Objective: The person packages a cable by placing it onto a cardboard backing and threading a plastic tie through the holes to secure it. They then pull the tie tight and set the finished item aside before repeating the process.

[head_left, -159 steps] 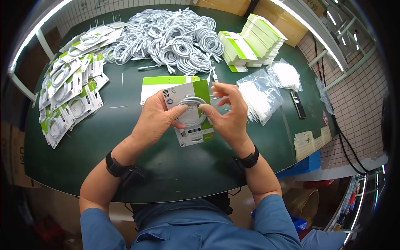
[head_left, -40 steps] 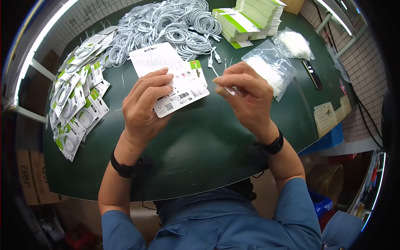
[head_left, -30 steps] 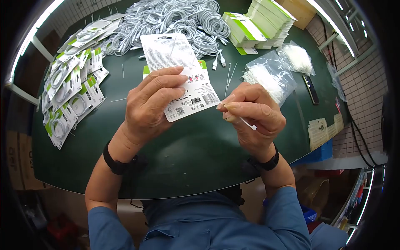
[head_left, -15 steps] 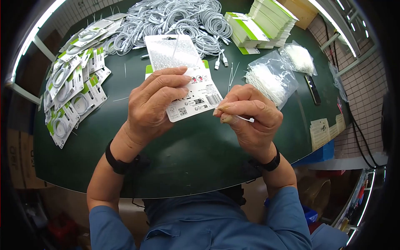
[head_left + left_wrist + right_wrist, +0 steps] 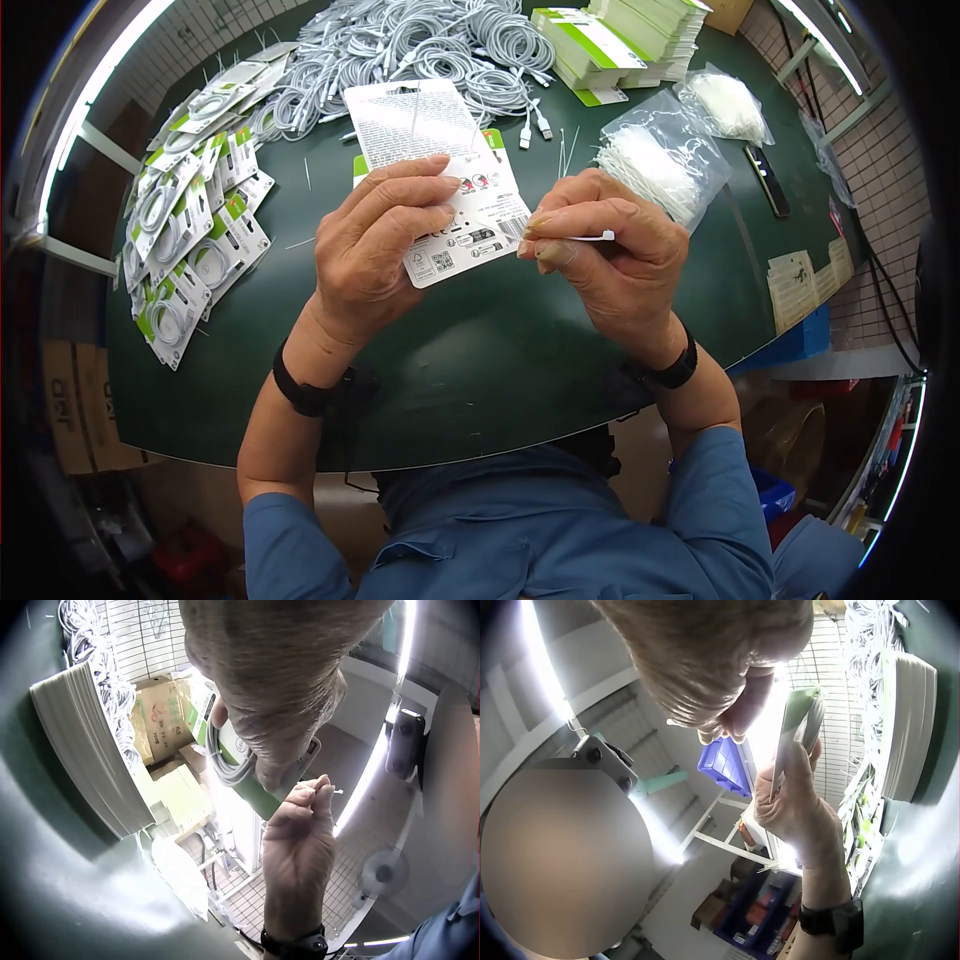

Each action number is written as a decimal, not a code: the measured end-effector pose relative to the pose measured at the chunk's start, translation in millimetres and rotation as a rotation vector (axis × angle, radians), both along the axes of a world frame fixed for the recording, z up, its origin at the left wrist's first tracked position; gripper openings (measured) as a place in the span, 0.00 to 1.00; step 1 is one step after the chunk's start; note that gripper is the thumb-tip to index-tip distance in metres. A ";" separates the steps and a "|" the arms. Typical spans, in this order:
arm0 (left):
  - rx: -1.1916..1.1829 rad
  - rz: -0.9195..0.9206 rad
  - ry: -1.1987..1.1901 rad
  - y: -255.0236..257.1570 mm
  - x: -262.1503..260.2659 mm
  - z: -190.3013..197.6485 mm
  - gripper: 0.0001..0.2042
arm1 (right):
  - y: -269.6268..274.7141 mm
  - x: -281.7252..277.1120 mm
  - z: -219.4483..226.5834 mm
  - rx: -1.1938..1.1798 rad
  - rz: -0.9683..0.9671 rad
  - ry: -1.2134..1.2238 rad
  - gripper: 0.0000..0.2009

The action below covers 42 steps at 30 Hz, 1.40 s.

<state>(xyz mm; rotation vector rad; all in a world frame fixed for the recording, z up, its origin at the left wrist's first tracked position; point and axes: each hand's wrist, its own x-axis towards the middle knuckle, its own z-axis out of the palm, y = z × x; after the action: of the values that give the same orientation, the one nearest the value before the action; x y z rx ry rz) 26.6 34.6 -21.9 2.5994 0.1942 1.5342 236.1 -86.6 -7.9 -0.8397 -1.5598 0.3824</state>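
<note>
My left hand point(image 5: 375, 235) grips a printed packaging card point(image 5: 425, 125) with its white text side up. On the card's other side a grey-white coiled cable point(image 5: 229, 766) shows in the left wrist view, thumb and fingers around it. Close by the card's lower right edge, my right hand point(image 5: 625, 255) pinches a thin white cable tie point(image 5: 600, 237) between thumb and fingers. The tie's head sticks out to the right; the rest of it is mostly hidden by the fingertips. The right wrist view shows the card point(image 5: 789, 739) edge-on.
Behind the hands lies a heap of coiled cables point(image 5: 410, 45). Carded cables point(image 5: 185, 240) pile up at left. Card stacks point(image 5: 640, 50) stand at back right. Bags of cable ties point(image 5: 660, 170) and a phone point(image 5: 768, 182) lie at right. Loose ties point(image 5: 567, 152) lie behind the right hand.
Earlier the card faced front up with both hands at the coil; now its back is up. The right hand has a cable tie, whose head has swung from pointing down to level.
</note>
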 end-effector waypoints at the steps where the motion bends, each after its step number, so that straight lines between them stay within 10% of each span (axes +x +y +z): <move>1: 0.003 0.001 0.001 -0.4 0.2 0.3 0.15 | 0.3 0.2 -0.1 0.001 -0.005 0.008 0.06; 17: 0.031 0.000 0.017 -19.4 4.9 7.9 0.13 | 10.8 6.9 -4.1 0.047 0.053 -0.185 0.13; 31: 0.214 0.117 0.221 -81.6 -3.8 52.5 0.07 | -2.2 22.4 24.8 -0.382 0.461 0.049 0.09; 37: -0.688 -0.074 0.147 -77.4 -1.1 32.9 0.07 | -1.1 20.1 23.7 -0.663 0.468 0.338 0.11; 42: -1.169 -0.258 -0.151 -48.1 6.7 4.7 0.10 | 6.4 12.0 7.3 -0.281 0.014 0.332 0.10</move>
<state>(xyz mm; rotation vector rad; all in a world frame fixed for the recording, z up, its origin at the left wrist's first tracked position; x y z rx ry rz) 33.4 -13.5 -17.2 1.5065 0.5203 1.0158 248.1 -80.2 -0.6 -0.9272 -1.2192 0.7253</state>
